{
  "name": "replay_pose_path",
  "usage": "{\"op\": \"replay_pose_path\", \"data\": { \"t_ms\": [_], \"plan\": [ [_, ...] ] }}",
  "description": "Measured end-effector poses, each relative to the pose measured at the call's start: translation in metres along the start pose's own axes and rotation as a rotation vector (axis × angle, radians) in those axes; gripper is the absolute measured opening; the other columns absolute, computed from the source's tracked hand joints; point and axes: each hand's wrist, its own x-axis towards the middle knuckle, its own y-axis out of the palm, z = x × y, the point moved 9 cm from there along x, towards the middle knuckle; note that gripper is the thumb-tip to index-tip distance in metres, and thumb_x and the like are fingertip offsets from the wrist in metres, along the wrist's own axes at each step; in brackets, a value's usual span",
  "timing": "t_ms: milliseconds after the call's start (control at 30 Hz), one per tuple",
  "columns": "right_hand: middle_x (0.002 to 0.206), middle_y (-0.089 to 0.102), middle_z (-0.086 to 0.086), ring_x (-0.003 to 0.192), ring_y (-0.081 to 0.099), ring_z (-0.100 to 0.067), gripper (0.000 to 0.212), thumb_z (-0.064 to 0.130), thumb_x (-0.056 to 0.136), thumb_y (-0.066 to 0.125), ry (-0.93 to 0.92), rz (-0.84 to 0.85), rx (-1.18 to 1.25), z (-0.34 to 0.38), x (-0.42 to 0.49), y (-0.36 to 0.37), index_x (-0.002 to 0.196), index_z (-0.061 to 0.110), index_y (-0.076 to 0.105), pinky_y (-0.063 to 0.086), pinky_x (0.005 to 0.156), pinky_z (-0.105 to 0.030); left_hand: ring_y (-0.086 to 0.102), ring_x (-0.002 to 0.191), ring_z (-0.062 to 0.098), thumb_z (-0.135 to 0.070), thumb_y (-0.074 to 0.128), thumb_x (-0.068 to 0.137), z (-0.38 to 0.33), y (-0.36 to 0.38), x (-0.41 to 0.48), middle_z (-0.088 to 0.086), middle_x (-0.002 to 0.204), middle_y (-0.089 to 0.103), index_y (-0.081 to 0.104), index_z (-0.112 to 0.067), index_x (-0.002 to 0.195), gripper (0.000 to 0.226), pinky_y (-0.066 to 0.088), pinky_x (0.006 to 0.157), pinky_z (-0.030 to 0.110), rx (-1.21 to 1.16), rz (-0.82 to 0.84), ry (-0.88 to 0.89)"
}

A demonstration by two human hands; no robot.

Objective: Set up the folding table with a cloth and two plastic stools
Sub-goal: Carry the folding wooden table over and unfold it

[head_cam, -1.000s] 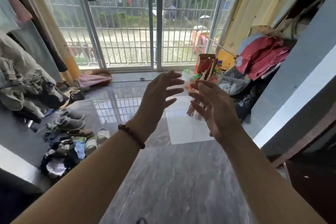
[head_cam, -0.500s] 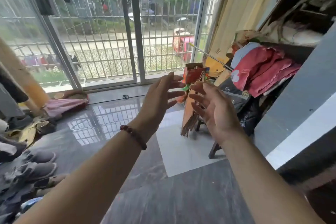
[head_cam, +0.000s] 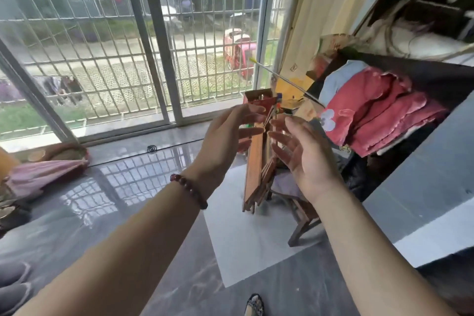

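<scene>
Nearer to the folding table [head_cam: 254,169] than a second ago, and turned more to the right; now larger and almost central, folded flat and standing on edge on the floor [head_cam: 128,213] at the far right, just beside the heap of pink and red clothes [head_cam: 372,115] and in front of a low wooden seat [head_cam: 302,223]; most of the shoes at the left gone from sight, only a grey pair [head_cam: 12,279] left at the near left edge.

Nothing held in the left hand [head_cam: 225,141] or the right hand [head_cam: 305,159]; both raised with palms facing inward, fingers spread and relaxed, a narrow gap between them, framing the table's upper end; much the same pose as half a second ago, simply carried forward; impossible to tell whether any fingertip touches the wood, probably just short of it.

Judged as the approach, on the point of a first grasp; nothing set up so far; no plastic stools in view, and no cloth singled out from the heap.

Next, probably a grip on both long edges near the top, then a lift clear of the seat and clutter toward the pale floor tile [head_cam: 251,251] nearer in; some risk of the legs swinging open, or of catching the thin rod [head_cam: 282,77] slanting above.
</scene>
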Motion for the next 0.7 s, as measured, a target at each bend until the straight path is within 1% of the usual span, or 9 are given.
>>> {"op": "replay_pose_path", "data": {
  "t_ms": [67, 200, 267, 400, 467, 533, 633, 700],
  "plan": [
    [0.088, 0.072, 0.007, 0.084, 0.067, -0.01, 0.018, 0.02, 0.091, 0.057, -0.006, 0.026, -0.009, 0.004, 0.04, -0.004, 0.081, 0.027, 0.071, 0.048, 0.071, -0.026, 0.064, 0.094, 0.018, -0.032, 0.036, 0.1, -0.001, 0.008, 0.04, 0.006, 0.106, 0.067, 0.065, -0.012, 0.106, 0.035, 0.043, 0.084, 0.03, 0.015, 0.015, 0.008],
    [0.088, 0.072, 0.006, 0.086, 0.066, -0.012, 0.022, 0.019, 0.092, 0.055, -0.008, 0.04, -0.011, 0.01, 0.112, -0.013, 0.079, 0.027, 0.072, 0.049, 0.074, -0.027, 0.065, 0.096, 0.017, -0.032, 0.038, 0.1, 0.001, 0.02, 0.111, 0.002, 0.103, 0.069, 0.068, -0.022, 0.098, 0.031, 0.044, 0.088, 0.031, 0.023, 0.021, 0.017],
    [0.088, 0.072, 0.006, 0.086, 0.066, -0.012, 0.021, 0.018, 0.092, 0.055, 0.002, 0.033, -0.014, 0.009, 0.143, -0.018, 0.08, 0.026, 0.07, 0.048, 0.076, -0.028, 0.065, 0.098, 0.019, -0.032, 0.04, 0.099, 0.005, 0.02, 0.141, 0.001, 0.102, 0.069, 0.067, -0.023, 0.098, 0.029, 0.044, 0.09, 0.033, 0.014, 0.001, 0.005],
    [0.092, 0.072, 0.006, 0.095, 0.065, -0.014, 0.024, 0.02, 0.092, 0.056, 0.03, 0.036, -0.033, 0.002, 0.199, -0.023, 0.077, 0.028, 0.072, 0.047, 0.085, -0.032, 0.064, 0.098, 0.02, -0.031, 0.043, 0.097, 0.012, 0.021, 0.195, 0.001, 0.101, 0.068, 0.067, -0.024, 0.098, 0.025, 0.043, 0.092, 0.036, -0.031, 0.031, -0.017],
    [0.095, 0.071, 0.006, 0.101, 0.064, -0.017, 0.022, 0.022, 0.091, 0.056, 0.038, 0.041, -0.037, -0.003, 0.228, -0.024, 0.079, 0.029, 0.073, 0.045, 0.089, -0.035, 0.065, 0.099, 0.021, -0.031, 0.044, 0.097, 0.015, 0.02, 0.223, 0.004, 0.104, 0.069, 0.067, -0.023, 0.1, 0.025, 0.045, 0.091, 0.035, -0.03, 0.045, -0.012],
    [0.097, 0.071, 0.005, 0.105, 0.063, -0.019, 0.021, 0.022, 0.091, 0.056, 0.042, 0.039, -0.034, -0.007, 0.259, -0.023, 0.081, 0.029, 0.073, 0.045, 0.09, -0.035, 0.065, 0.099, 0.021, -0.031, 0.046, 0.096, 0.019, 0.015, 0.255, 0.005, 0.108, 0.069, 0.068, -0.022, 0.102, 0.024, 0.046, 0.087, 0.033, -0.024, 0.039, -0.026],
    [0.097, 0.071, 0.003, 0.105, 0.062, -0.022, 0.018, 0.021, 0.091, 0.057, 0.05, 0.01, -0.028, -0.015, 0.306, -0.022, 0.083, 0.028, 0.072, 0.045, 0.091, -0.036, 0.066, 0.095, 0.018, -0.03, 0.046, 0.096, 0.023, 0.013, 0.307, 0.005, 0.108, 0.069, 0.068, -0.021, 0.103, 0.024, 0.047, 0.082, 0.027, -0.031, 0.066, -0.029],
    [0.098, 0.071, 0.001, 0.104, 0.063, -0.022, 0.013, 0.021, 0.091, 0.057, 0.05, -0.019, -0.043, -0.019, 0.34, -0.023, 0.09, 0.024, 0.07, 0.047, 0.09, -0.035, 0.066, 0.093, 0.015, -0.029, 0.045, 0.097, 0.026, 0.013, 0.345, 0.005, 0.106, 0.07, 0.067, -0.02, 0.104, 0.025, 0.047, 0.081, 0.027, -0.048, 0.09, -0.034]
  ]
}}
